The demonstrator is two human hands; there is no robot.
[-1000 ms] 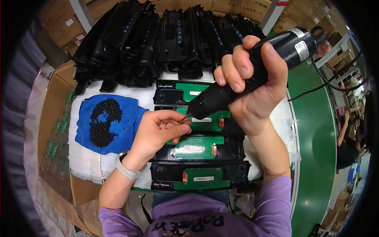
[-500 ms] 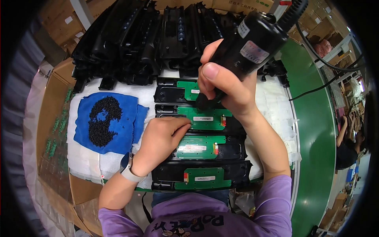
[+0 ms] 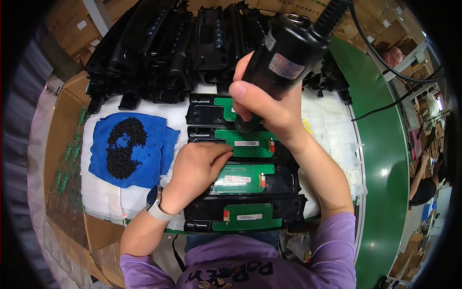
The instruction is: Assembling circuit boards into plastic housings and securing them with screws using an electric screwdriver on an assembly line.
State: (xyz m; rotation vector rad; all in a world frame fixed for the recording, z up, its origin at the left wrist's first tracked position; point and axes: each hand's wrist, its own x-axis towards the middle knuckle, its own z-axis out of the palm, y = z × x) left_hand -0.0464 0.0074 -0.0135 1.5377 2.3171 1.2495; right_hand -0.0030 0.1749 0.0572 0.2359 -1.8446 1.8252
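My right hand [image 3: 274,111] is wrapped round a black electric screwdriver [image 3: 276,60], held tilted with its cord end up and to the right. The tip of its nose is at the upper edge of a green circuit board [image 3: 250,152], which lies in a black plastic panel [image 3: 202,134]. My left hand [image 3: 195,166] rests at that board's left end, thumb and fingertips pinched together; whatever is between them is too small to make out. A similar panel lies above, and two more with green boards [image 3: 248,169] lie nearer me.
On the left, a blue cloth [image 3: 101,156] carries two piles of small black screws [image 3: 122,164]. Long black plastic housings [image 3: 214,48] are heaped along the back. A green surface [image 3: 380,192] runs down the right, with black cables [image 3: 385,108] above it. Another person works far right.
The screwdriver and my right hand have shifted slightly left, still over the same board. My left hand stays in place.
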